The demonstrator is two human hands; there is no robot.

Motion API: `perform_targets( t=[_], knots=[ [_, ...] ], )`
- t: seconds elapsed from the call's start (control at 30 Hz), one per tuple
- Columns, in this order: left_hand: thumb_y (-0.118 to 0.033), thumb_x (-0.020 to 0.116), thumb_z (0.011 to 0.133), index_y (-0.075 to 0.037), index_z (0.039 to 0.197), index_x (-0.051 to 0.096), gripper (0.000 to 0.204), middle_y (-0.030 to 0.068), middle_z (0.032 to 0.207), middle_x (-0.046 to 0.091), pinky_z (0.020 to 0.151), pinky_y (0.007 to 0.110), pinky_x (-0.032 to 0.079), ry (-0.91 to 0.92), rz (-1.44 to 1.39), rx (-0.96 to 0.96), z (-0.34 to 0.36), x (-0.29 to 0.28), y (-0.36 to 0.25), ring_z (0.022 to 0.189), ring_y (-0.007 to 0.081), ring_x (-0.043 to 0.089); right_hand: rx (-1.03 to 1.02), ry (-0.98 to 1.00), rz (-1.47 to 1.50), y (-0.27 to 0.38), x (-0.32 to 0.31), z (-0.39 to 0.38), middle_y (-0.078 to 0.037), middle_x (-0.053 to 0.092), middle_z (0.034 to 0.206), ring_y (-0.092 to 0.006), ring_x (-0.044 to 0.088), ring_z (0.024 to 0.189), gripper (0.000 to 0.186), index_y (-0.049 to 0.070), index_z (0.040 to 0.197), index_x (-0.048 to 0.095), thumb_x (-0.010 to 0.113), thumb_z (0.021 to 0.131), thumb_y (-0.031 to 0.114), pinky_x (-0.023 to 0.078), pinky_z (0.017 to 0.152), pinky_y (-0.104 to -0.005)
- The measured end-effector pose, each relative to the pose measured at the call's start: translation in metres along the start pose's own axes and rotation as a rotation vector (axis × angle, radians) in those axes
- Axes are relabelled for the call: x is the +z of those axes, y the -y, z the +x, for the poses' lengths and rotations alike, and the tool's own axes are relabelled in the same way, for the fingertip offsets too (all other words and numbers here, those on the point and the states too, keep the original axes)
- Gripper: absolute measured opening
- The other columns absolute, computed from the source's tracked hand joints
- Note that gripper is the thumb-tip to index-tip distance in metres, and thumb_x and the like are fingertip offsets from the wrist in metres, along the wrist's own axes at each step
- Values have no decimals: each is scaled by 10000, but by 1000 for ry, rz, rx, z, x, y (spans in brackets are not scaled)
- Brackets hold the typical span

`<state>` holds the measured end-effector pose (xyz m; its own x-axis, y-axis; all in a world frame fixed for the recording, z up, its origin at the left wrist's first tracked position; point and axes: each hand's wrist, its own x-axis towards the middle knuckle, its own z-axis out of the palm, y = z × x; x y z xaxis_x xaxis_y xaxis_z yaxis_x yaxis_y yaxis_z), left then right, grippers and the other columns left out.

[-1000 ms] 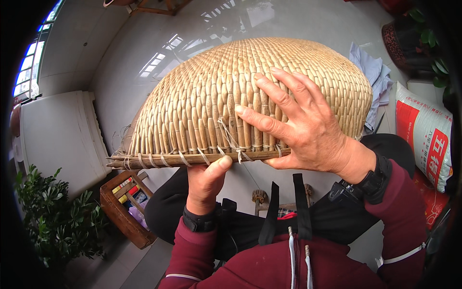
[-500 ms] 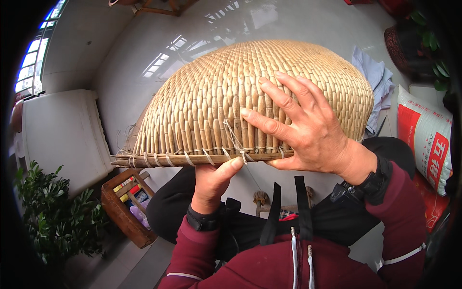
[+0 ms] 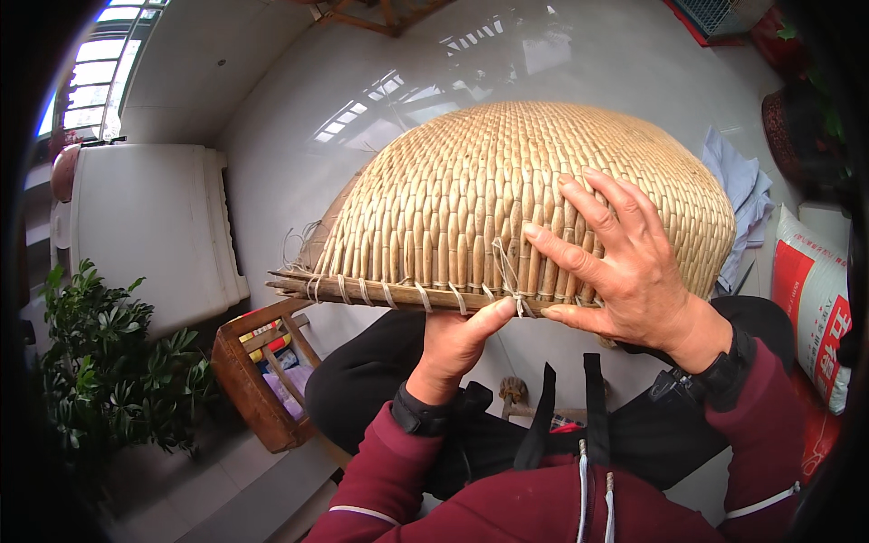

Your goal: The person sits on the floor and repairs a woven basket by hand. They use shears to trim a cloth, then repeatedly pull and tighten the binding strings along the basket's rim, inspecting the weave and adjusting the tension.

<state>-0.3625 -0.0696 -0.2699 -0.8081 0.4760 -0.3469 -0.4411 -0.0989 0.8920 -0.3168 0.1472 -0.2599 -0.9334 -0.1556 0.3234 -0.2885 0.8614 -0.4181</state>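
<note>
A large woven basket [image 3: 425,199] in pale straw colour lies on its side above my lap, its rounded wall uppermost. Its near rim [image 3: 380,294] is made of split sticks wrapped with pale cord. A knotted cord [image 3: 518,297] with loose ends stands up from this rim. My left hand [image 3: 457,344] grips the rim from below, the thumb on top just left of the knot and the fingers hidden underneath. Spread over the woven wall, my right hand [image 3: 625,262] lies open, its thumb along the rim right of the knot.
A leafy plant [image 3: 109,362] and a wooden stool [image 3: 258,380] with packages inside stand at left, below a white cabinet [image 3: 149,235]. Blue-grey cloth [image 3: 738,185] lies beyond the basket at right, near a white and red sack [image 3: 810,308].
The whole view has shifted, so basket and hands sit farther right and slightly lower. Both hands keep nearly the same places on the basket.
</note>
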Motion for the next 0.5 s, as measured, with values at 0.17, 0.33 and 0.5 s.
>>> perform_targets(
  t=[0.17,0.33,0.5],
  knots=[
    [-65,694,825,-12,1415,346,687,104,1387,455,1066,366,364,44,-24,91,5,1,2,1257,210,458,31,69,39,4,-3,-3,-144,407,1413,-377,387,1294,823,282,1337,532,801,585,478,280,1085,-538],
    [-10,644,766,-29,1444,285,767,109,1435,392,1110,395,311,59,30,53,-2,-6,5,1326,237,391,-8,-4,-152,26,18,-15,-145,414,1420,-378,383,1316,629,305,1372,489,650,775,191,285,1087,-554],
    [4,636,804,-22,1437,301,717,97,1416,411,1099,383,328,106,-11,97,-7,0,-4,1306,226,411,-42,-84,-274,36,19,-17,-169,427,1408,-395,428,1284,573,301,1368,498,532,836,90,314,1077,-555]
  ],
)
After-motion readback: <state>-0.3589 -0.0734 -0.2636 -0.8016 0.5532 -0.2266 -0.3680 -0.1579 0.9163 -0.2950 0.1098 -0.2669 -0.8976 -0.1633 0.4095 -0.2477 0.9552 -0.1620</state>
